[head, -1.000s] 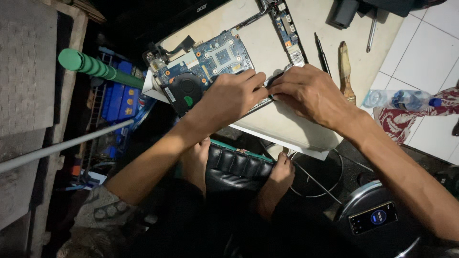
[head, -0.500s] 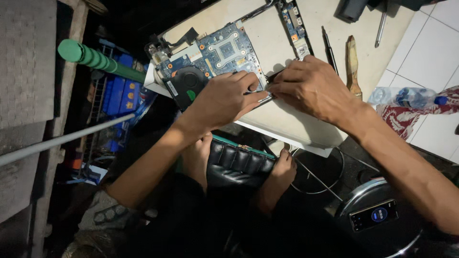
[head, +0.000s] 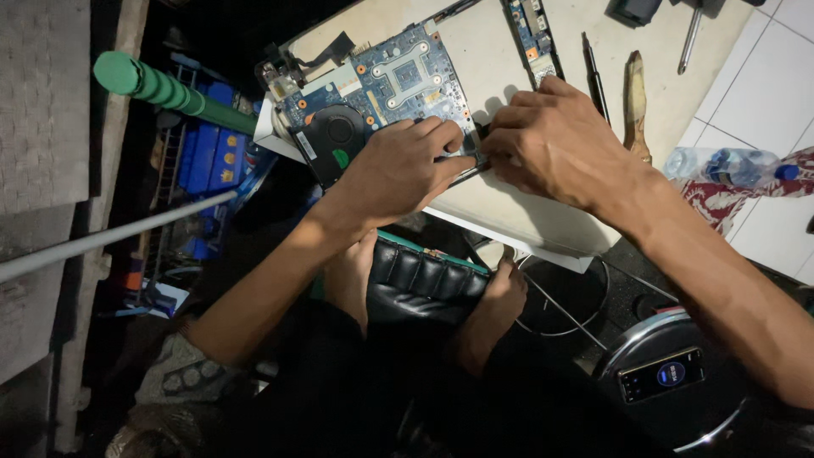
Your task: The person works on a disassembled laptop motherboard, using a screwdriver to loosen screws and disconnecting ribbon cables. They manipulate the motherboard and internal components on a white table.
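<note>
Blue circuit board [head: 398, 80]: lower edge is pinched by left hand [head: 398, 174] and right hand [head: 551, 140], fingers curled closed.

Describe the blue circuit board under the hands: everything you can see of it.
The blue circuit board lies flat on a pale work surface, component side up. A silvery bracket sits near its middle, a round black fan at its lower left, and black cables trail off its upper left corner. The left hand rests on its lower edge; the right hand meets it at the lower right corner.
</note>
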